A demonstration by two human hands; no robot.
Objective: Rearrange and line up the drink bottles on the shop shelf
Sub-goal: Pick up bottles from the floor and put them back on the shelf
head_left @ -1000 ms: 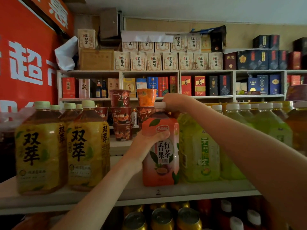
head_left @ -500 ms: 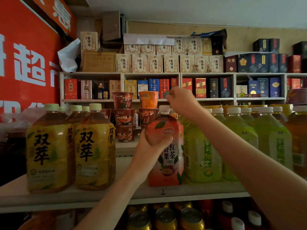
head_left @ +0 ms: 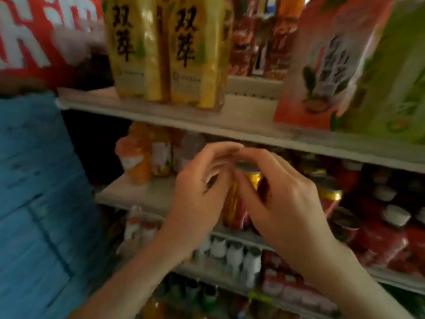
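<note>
The view is blurred and tilted down to the second shelf [head_left: 142, 196]. A gold and red drink can [head_left: 236, 203] stands at the front of that shelf. My left hand [head_left: 197, 194] curls against its left side and my right hand [head_left: 282, 199] wraps its top and right side; both touch it. Above, on the upper shelf [head_left: 241, 120], the orange-pink tea bottle [head_left: 322, 65] stands beside a green tea bottle [head_left: 395, 77], with two yellow tea bottles [head_left: 165, 49] further left.
More gold-topped cans [head_left: 326, 192] and red bottles with white caps [head_left: 391, 226] fill the second shelf to the right. Orange juice bottles [head_left: 138, 157] stand at its left. Small white-capped bottles [head_left: 234, 254] line a lower shelf. A blue stack [head_left: 34, 203] rises at the left.
The view has dropped from the upper shelf to the one below. Both hands left the orange-pink tea bottle and came down onto a gold and red can.
</note>
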